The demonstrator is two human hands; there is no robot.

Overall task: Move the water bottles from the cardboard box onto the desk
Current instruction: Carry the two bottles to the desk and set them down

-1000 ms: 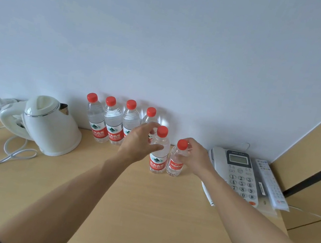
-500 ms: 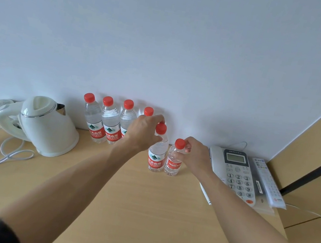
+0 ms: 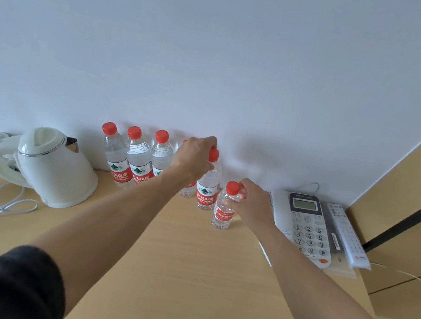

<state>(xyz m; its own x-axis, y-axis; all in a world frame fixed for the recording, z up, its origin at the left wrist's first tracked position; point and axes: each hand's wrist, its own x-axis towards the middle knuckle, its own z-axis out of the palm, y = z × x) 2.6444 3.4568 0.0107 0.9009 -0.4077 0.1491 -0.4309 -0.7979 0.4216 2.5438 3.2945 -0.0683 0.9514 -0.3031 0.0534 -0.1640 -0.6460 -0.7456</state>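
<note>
Clear water bottles with red caps and red labels stand on the wooden desk along the white wall. Three of them stand in a row at the left; a fourth is mostly hidden behind my left hand. My left hand grips the neck of a tall bottle standing near the wall. My right hand holds a shorter bottle at its neck; it stands on the desk, right of and nearer than the tall one. The cardboard box is out of view.
A white electric kettle with its cord stands at the left. A white desk phone and a remote control lie at the right by a wooden panel. A white object pokes in at the far left edge.
My left hand pushed the tall bottle back toward the wall, into line with the row. My right hand and the short bottle stayed about where they were.
</note>
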